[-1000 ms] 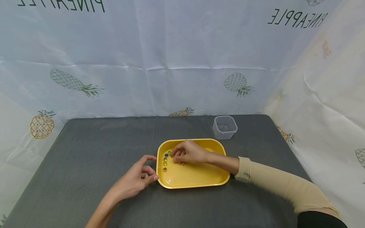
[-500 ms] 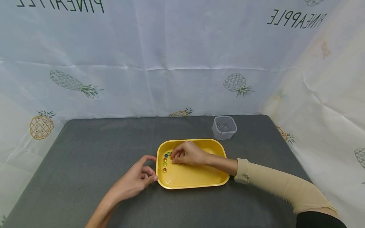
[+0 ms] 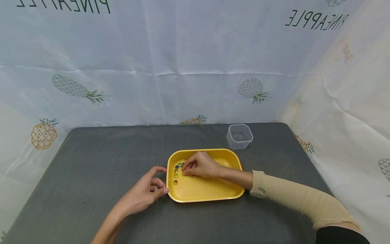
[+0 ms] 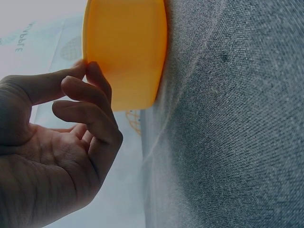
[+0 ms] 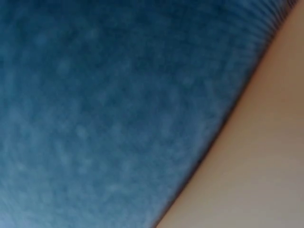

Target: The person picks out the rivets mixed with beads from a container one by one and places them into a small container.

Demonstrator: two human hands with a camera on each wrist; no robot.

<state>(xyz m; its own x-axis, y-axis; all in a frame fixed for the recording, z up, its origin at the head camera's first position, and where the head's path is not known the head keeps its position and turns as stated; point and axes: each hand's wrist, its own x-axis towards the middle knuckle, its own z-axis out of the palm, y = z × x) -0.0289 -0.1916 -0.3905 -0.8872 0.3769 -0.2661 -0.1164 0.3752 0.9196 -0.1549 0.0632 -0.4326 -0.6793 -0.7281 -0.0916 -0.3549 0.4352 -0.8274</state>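
Observation:
A yellow tray (image 3: 207, 200) lies on the grey table, with several small glass marbles inside along its left end. A blue marble (image 3: 177, 167) sits beside a green marble (image 3: 179, 164), and an amber marble (image 3: 175, 182) lies nearest the front. My right hand (image 3: 201, 165) reaches into the tray, thumb and fingertips pinching a marble that they mostly hide. At the tray's left side is my left hand (image 3: 143, 191), index finger and thumb spread apart and touching the rim. In the left wrist view, that hand's (image 4: 71, 128) fingertips rest against the tray wall (image 4: 128, 52), other fingers loosely bent.
Behind the tray's right corner stands a clear plastic box (image 3: 239, 137). A white curtain (image 3: 195, 98) with pineapple prints hangs behind the grey table (image 3: 115, 152). In the right wrist view only a blurred blue-grey surface (image 5: 104, 114) and a tan area show.
My right hand has shifted slightly left and toward the front inside the tray, its fingertips closer to the row of marbles. The left hand keeps its place at the rim.

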